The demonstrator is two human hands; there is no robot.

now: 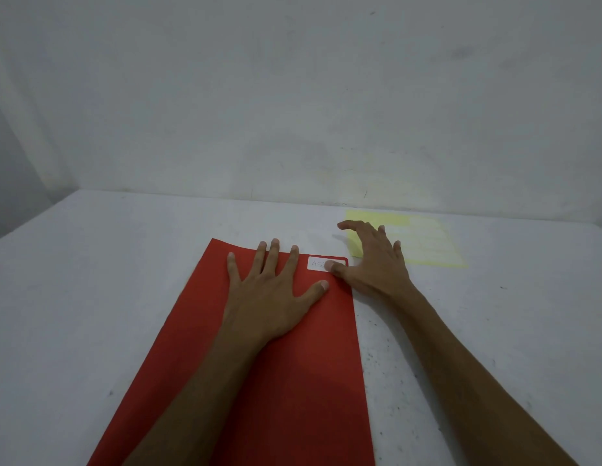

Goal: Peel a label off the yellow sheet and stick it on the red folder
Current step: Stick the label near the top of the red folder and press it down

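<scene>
A red folder point(283, 381) lies flat on the white table and runs off the bottom edge of the view. A white label point(317, 264) with handwriting sits at the folder's far right corner. My left hand point(272, 294) rests palm down on the folder with its fingers spread, just left of the label. My right hand point(373, 260) is spread beside the folder, its thumb pressing on the label's right end and hiding part of it. The yellow label sheet point(424, 242) lies on the table behind and to the right of that hand, partly covered by its fingers.
The white table point(108, 280) meets a plain grey-white wall point(293, 95) along its far edge. The table's left edge falls away at the far left.
</scene>
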